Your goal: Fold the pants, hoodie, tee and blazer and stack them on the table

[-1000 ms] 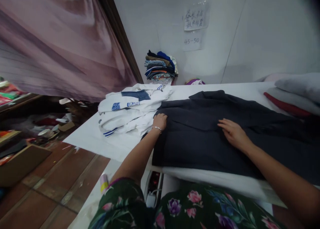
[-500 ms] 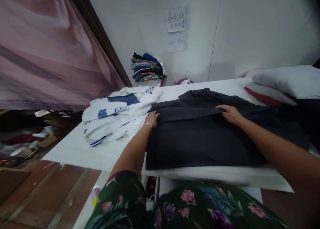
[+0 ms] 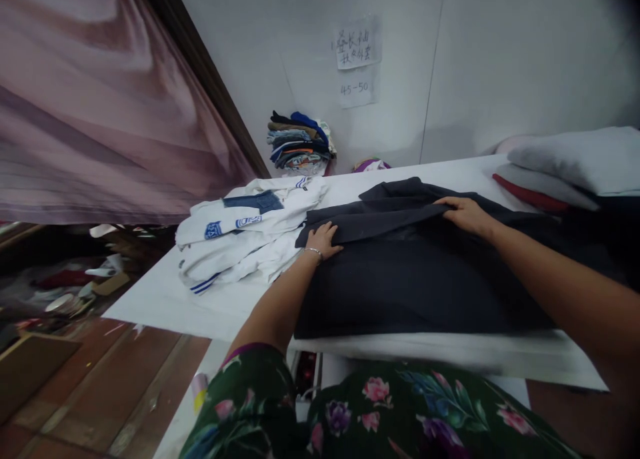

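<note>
A dark, nearly black garment lies spread on the white table, with a strip folded along its upper part. My left hand rests flat on the left end of that strip, fingers spread. Farther right, my right hand pinches the edge of the strip between thumb and fingers and holds it slightly raised. Just left of the dark cloth lies a white garment with blue stripes and lettering, and a small piece of blue denim is on it. The dark garment's right end blends into shadow.
A stack of folded clothes stands at the wall behind the white table. Grey cushion-like things with a red one below sit at the back right. A pink curtain hangs at left, above clutter. Paper notes are on the wall.
My left hand has moved right from the garment's left edge and now lies flat on the folded strip. The right hand keeps its hold, lifting the strip's edge a little higher.
</note>
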A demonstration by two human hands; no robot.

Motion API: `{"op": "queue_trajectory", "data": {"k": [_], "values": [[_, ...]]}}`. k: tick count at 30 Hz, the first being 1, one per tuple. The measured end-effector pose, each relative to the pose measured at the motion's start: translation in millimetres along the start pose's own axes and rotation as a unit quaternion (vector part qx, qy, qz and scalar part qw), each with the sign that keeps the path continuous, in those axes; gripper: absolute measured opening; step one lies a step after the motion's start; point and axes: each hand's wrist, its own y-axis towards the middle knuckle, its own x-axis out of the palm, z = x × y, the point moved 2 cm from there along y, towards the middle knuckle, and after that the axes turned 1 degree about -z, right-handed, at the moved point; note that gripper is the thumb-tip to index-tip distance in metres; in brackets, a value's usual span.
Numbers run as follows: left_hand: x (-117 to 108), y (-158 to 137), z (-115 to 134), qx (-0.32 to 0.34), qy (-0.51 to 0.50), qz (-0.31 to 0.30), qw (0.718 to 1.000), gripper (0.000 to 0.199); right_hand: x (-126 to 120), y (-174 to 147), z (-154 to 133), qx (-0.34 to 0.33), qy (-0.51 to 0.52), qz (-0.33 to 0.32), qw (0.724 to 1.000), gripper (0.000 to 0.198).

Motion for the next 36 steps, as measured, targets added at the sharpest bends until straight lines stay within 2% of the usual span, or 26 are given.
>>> {"op": "queue_trajectory", "data": {"k": [3,5,8,10,12,14,16,17,21,23,27,32,36], "values": [[-2.3,6.6,8.8,-0.039,0.032,0.035,0.998,0.049,-6.3,1.3,-2.4,-0.009,0.008,0.004,1.000,0.028],[-13.3,8.4,6.0,-0.063,0.040,0.050,0.996,0.037,-11.8,-2.0,-1.1,-0.013,0.000,0.013,1.000,0.025],[-36.3,0.3,-3.0,-0.074,0.041,0.076,0.993,0.037,-21.2,-11.5,4.7,-0.025,-0.058,0.026,0.998,0.019],[-44.7,-14.7,-5.0,-0.039,0.048,0.089,0.994,0.036,-23.2,-21.7,11.0,-0.060,-0.125,0.021,0.990,0.017],[-39.8,-35.4,-1.5,0.024,0.057,0.054,0.997,0.031,-17.2,-35.5,19.9,-0.119,-0.203,-0.027,0.972,0.015],[-24.6,-57.5,4.4,0.070,0.063,-0.013,0.995,0.028,-5.3,-51.5,30.4,-0.179,-0.258,-0.102,0.944,0.016],[-8.8,-75.5,9.8,0.083,0.063,-0.047,0.994,0.029,4.6,-65.6,40.2,-0.215,-0.285,-0.145,0.923,0.019],[-3.2,-82.0,12.0,0.081,0.060,-0.043,0.994,0.031,6.7,-70.6,44.0,-0.223,-0.294,-0.143,0.918,0.020],[2.9,-92.8,20.0,0.071,0.037,0.017,0.997,0.033,-2.7,-80.0,51.7,-0.225,-0.343,-0.046,0.911,0.022],[3.2,-93.8,24.4,0.075,0.031,0.022,0.996,0.032,-8.2,-83.2,55.0,-0.223,-0.360,-0.022,0.906,0.024],[7.5,-95.6,32.1,0.079,0.042,-0.002,0.996,0.031,-7.6,-92.2,64.8,-0.219,-0.344,-0.078,0.910,0.028],[10.2,-100.8,37.8,0.099,0.015,0.026,0.995,0.031,-10.9,-98.2,70.1,-0.175,-0.384,-0.006,0.907,0.027],[7.3,-102.9,35.4,0.100,-0.043,0.036,0.993,0.030,-5.7,-104.4,65.3,-0.171,-0.368,-0.075,0.911,0.031]]}}
